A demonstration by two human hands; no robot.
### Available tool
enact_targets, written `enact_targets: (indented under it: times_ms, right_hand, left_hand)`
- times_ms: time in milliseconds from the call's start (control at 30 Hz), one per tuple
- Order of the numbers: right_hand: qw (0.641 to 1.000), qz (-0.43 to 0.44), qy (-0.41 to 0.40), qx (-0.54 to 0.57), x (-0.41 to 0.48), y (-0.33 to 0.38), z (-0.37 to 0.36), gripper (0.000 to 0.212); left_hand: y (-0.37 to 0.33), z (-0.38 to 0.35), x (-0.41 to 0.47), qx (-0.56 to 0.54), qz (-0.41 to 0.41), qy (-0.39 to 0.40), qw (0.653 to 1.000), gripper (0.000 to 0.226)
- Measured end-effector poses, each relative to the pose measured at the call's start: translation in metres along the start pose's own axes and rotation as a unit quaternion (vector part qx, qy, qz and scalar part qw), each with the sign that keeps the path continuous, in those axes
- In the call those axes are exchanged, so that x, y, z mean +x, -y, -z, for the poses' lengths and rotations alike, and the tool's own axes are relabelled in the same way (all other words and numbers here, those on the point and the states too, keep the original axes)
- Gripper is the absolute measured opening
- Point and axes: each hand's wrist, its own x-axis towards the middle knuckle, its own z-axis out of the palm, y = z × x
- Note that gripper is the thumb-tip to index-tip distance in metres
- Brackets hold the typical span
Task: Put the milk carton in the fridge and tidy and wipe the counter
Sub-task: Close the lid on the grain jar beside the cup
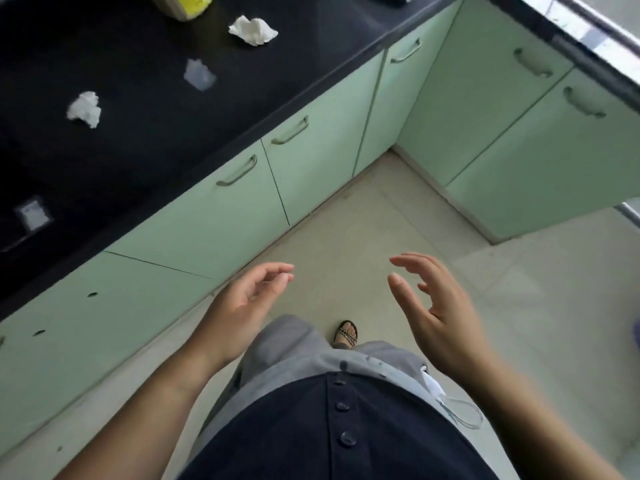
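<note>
Black surface (138, 140) carries 2 paper wads: near wad (84, 109), far wad (252, 30) | left hand (242, 303), right hand (436, 306) loosely curled, empty | step: tidying, probably | next: reach, pinch near wad

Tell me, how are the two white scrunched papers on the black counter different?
The upper paper spreads wide and loose; the left paper is bunched tighter. The upper paper lies close to the yellow tub; the left paper lies well away from it. Both are white, crumpled, and lie untouched on the black counter.
</note>
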Motion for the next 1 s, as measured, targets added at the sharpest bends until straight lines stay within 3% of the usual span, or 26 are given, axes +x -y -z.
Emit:
enact_targets:
  times_ms: [233, 533, 733, 1000]
  right_hand:
    - [0.992, 0.067, 0.097, -0.054, 0.123, 0.050, -0.019, 0.049]
    - [0.983, 0.147, 0.101, -0.034, 0.293, 0.158, -0.065, 0.050]
    - [0.984, 0.151, 0.085, -0.028, 0.367, 0.197, -0.079, 0.052]
    - [0.962, 0.229, 0.132, -0.064, 0.484, 0.246, -0.080, 0.036]
  left_hand:
    - [-0.008, 0.061, 0.064, -0.033, 0.017, -0.089, 0.995, 0.027]
    - [-0.058, 0.182, 0.184, -0.057, -0.028, -0.151, 0.986, 0.028]
    - [-0.071, 0.239, 0.251, 0.015, -0.022, -0.180, 0.983, 0.018]
    - [-0.114, 0.278, 0.330, 0.087, 0.011, -0.219, 0.972, 0.031]
